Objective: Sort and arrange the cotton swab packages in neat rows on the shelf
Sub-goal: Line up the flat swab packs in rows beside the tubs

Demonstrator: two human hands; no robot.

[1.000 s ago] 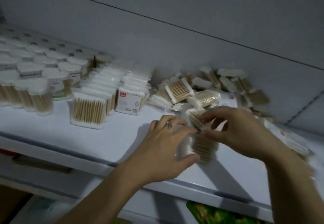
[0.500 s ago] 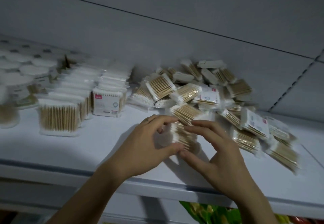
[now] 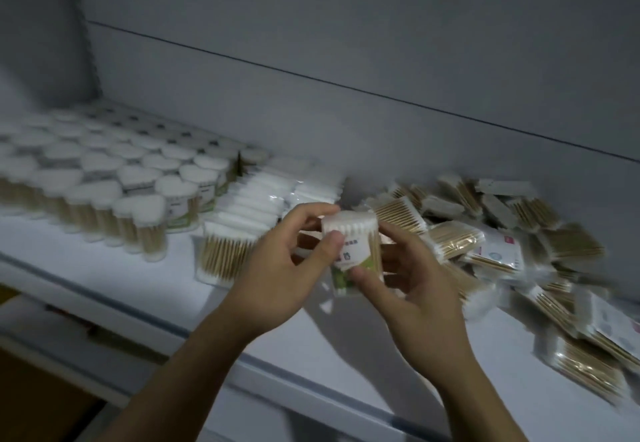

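Observation:
Both hands hold a small stack of cotton swab packages upright above the white shelf. My left hand grips its left side with the thumb on the front label. My right hand cups its right side and bottom. Two neat rows of standing swab packages run back from the shelf front, just left of my hands. A loose heap of swab packages lies to the right, spreading toward the front right edge.
Several round swab tubs with white lids fill the shelf's left part. The grey back panel rises behind everything. The shelf's front lip runs diagonally below my forearms, with a lower shelf underneath.
My hands have lifted the gathered packages off the shelf and turned them upright, moving left toward the rows. The view has swung left, showing more tubs.

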